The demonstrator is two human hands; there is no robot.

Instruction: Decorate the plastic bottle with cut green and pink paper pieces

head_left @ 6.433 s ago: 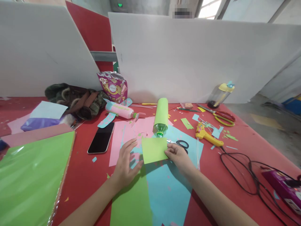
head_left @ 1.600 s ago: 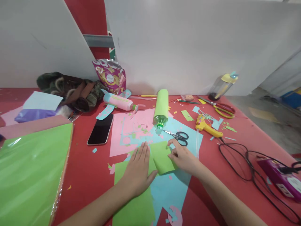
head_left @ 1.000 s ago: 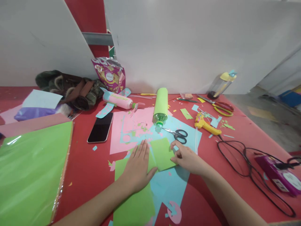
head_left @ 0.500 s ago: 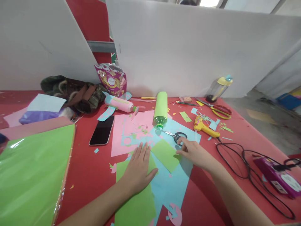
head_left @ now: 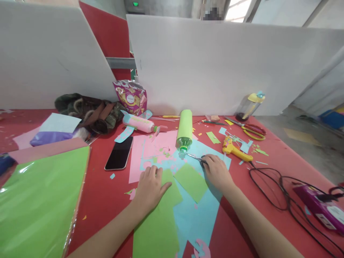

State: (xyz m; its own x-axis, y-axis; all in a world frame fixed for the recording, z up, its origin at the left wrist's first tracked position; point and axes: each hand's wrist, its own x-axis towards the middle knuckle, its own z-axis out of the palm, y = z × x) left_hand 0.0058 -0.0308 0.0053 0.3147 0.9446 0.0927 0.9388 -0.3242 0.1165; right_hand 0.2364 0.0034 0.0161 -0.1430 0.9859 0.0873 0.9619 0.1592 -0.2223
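Note:
My left hand (head_left: 149,186) rests palm down on the large green paper sheet (head_left: 158,222), its fingers curling in. A small green paper piece (head_left: 191,181) lies loose on the light blue sheet (head_left: 199,211) between my hands. My right hand (head_left: 216,171) lies over the handles of the black scissors (head_left: 197,158), fingers closing round them; the blades point left toward the mouth of a bottle wrapped in green paper (head_left: 184,129).
A phone (head_left: 119,153), pink paper (head_left: 158,143) and a pink bottle (head_left: 139,124) lie to the left. A yellow glue gun (head_left: 235,150), yellow-red scissors (head_left: 251,131), black cables (head_left: 279,186) and a purple power strip (head_left: 319,209) are on the right. A green sheet stack (head_left: 37,204) fills the near left.
My right hand let go of the small green piece and moved up and right onto the black scissors. My left hand's fingers went from flat to curled.

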